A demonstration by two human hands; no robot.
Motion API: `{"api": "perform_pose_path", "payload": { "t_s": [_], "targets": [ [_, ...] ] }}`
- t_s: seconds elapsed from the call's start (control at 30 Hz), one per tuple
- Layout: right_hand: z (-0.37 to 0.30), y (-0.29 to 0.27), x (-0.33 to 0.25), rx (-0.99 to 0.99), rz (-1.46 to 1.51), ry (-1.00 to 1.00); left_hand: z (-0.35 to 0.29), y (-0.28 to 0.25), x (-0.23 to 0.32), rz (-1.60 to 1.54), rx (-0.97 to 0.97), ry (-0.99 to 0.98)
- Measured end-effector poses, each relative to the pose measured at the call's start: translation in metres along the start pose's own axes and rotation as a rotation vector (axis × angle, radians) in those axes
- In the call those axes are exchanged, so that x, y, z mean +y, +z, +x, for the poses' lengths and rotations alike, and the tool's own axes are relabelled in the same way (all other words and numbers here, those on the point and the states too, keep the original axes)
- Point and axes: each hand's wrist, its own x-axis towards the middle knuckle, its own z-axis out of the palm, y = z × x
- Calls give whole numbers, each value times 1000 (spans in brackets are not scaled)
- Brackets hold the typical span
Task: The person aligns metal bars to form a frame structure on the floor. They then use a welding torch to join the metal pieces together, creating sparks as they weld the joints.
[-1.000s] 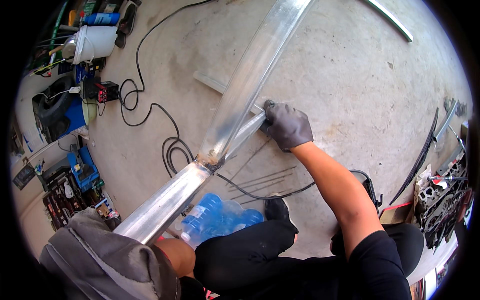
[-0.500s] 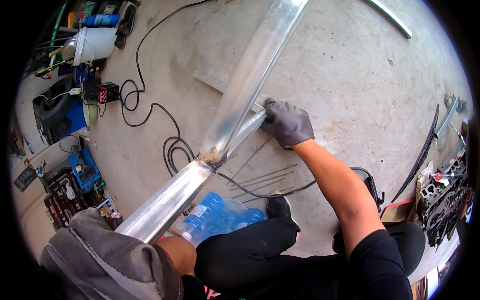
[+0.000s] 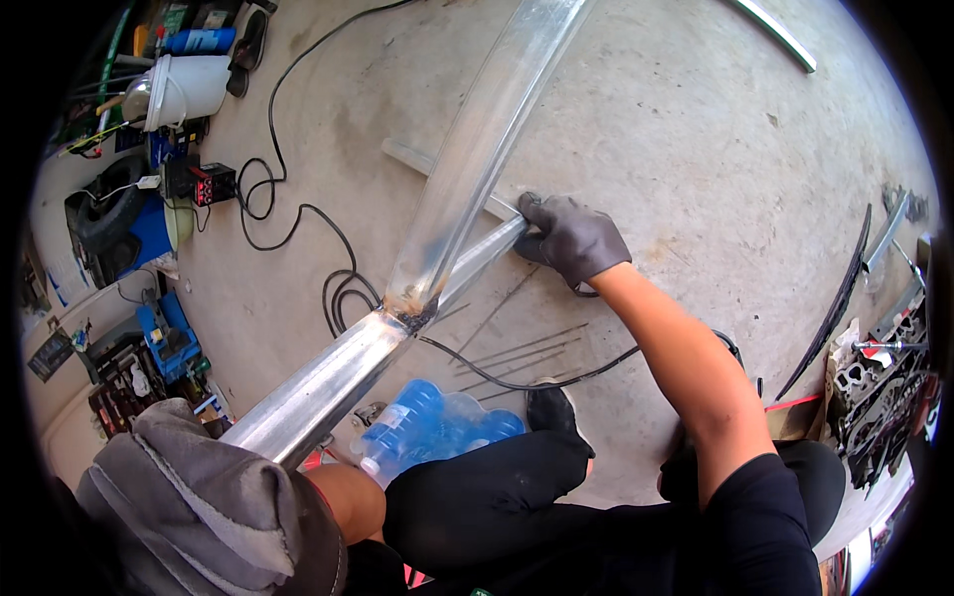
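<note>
A long square metal tube runs from the upper middle down to a dark, scorched weld joint. Below that joint, a second bright metal tube continues to the lower left. There my left hand, in a thick grey-brown leather glove, is closed around its near end; most of the fingers are hidden. A thinner metal bar branches from the joint towards the right. My right hand, in a dark glove, pinches this bar's far end between thumb and fingers.
Another metal bar lies on the concrete floor under the long tube. Black cable loops at the left, and several thin rods lie near my foot. Blue bottles stand by my leg. A white bucket and metal parts line the sides.
The joined tubes have swung slightly left, and the weld joint has shifted left and a little down. My right hand stays at the thin bar's end, turned slightly.
</note>
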Motion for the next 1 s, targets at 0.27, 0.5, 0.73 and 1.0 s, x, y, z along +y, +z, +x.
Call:
{"api": "perform_pose_path", "payload": {
  "t_s": [0.27,0.5,0.73,1.0],
  "targets": [
    [-24,-2,31,192,279,7,6,-1,-1,-50,15,-19],
    [-8,13,-5,142,-181,8,6,-4,-3,-73,26,-35],
    [-4,24,3,204,-340,-97,6,1,-4,-96,45,-51],
    [-2,38,13,287,-296,-155,8,2,-8,-116,60,-57]
  ]
}}
